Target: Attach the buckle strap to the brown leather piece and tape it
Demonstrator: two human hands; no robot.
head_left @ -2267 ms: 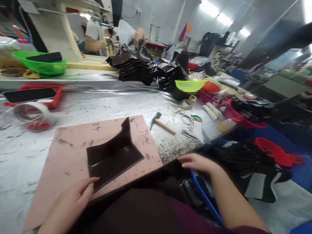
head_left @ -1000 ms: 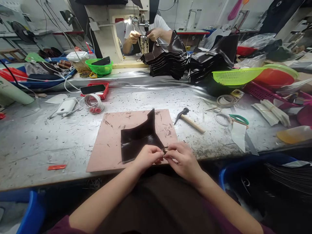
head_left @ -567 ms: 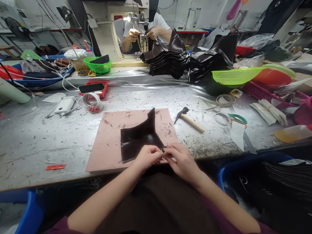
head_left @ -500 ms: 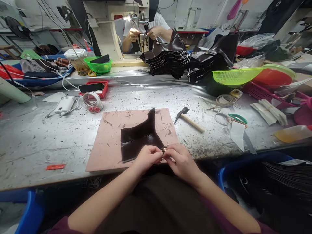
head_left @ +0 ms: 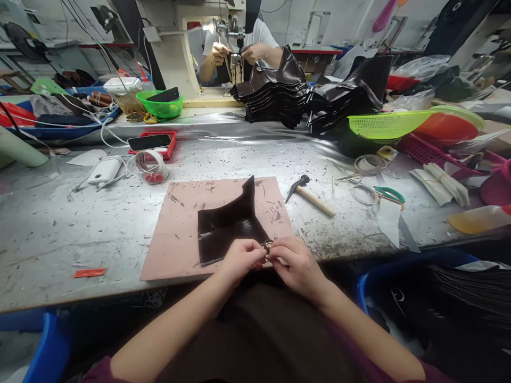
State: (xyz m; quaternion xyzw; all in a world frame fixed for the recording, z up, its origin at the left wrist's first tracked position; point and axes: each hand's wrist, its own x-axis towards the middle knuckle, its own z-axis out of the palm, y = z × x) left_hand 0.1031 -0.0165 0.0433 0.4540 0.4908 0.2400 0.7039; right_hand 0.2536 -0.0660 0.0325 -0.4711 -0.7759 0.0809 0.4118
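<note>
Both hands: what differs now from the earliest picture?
The left hand let go of the dark panel's near left corner and moved right; the right hand came left from the bench edge. They now pinch a small buckled piece. A small dark item right of the hammer is gone; I can't tell if it's this one. Panel, mat and hammer stayed.

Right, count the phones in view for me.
2. One phone lies in the green basket, up on the ledge; the other phone lies in the red tray, below it. Others may be hidden in the clutter.
</note>
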